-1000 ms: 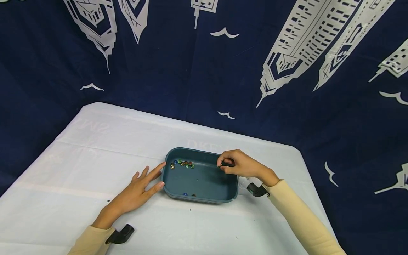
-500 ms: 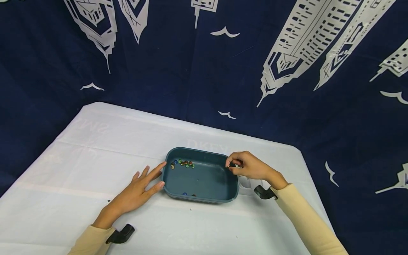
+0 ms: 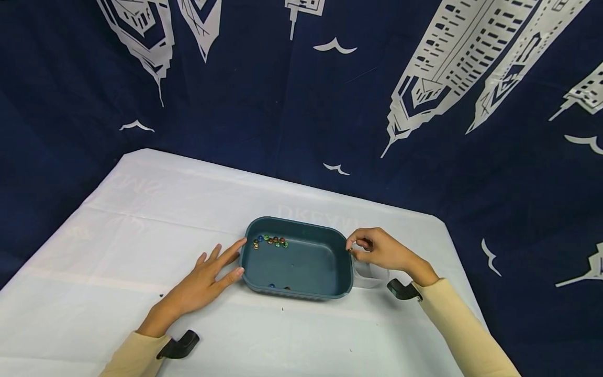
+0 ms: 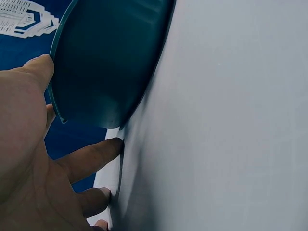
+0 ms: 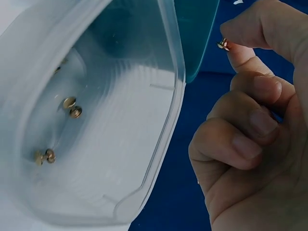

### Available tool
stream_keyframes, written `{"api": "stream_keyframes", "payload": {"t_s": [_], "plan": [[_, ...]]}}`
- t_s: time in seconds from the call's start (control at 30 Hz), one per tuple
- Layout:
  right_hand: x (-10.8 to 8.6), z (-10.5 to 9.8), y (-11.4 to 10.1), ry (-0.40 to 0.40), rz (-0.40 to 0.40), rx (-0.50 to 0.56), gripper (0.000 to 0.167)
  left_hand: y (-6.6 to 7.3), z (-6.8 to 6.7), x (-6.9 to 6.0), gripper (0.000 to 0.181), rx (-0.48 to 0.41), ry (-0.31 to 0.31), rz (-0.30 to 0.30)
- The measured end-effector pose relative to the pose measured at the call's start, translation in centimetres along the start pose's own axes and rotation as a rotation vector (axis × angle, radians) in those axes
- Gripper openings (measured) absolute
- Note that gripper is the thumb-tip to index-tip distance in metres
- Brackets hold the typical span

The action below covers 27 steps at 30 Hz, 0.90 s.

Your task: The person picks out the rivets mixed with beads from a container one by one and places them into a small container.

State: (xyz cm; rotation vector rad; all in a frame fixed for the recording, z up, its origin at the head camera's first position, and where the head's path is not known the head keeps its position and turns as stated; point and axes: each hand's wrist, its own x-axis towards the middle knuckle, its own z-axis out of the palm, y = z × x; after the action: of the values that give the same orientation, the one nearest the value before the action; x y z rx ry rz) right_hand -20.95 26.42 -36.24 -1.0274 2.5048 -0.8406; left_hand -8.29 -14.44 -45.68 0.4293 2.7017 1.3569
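Note:
In the head view my right hand (image 3: 383, 254) pinches a small gold-coloured metal stud (image 5: 223, 44) between thumb and index finger, the other fingers curled in. It hovers over the right rim of a dark teal tray (image 3: 311, 269). A clear plastic container (image 5: 139, 154) stands against that end of the tray, with several similar gold studs (image 5: 70, 102) on its bottom. My left hand (image 3: 200, 285) has its fingers spread, with thumb and index finger touching the tray's left rim. Small shiny coloured round pieces (image 3: 276, 240) lie at the tray's back left.
Near the tray's front wall lie a blue round piece (image 3: 271, 286) and a brown one. A white cloth (image 3: 141, 220) covers the table. Behind it hangs a dark blue curtain (image 3: 264, 104) with white building prints. Tiny dark specks dot the cloth.
My right hand has moved right, from inside the tray's right end to above its right rim, still pinching the stud. More of the clear container shows. The left hand stays put.

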Motion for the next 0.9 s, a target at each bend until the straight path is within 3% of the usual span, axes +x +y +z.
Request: {"api": "stream_keyframes", "payload": {"t_s": [0.9], "plan": [[-2.8, -1.1, 2.0, 0.096, 0.107, -0.093, 0.016, 0.0, -0.1, 0.1, 0.063, -0.006, -0.002, 0.001]]}}
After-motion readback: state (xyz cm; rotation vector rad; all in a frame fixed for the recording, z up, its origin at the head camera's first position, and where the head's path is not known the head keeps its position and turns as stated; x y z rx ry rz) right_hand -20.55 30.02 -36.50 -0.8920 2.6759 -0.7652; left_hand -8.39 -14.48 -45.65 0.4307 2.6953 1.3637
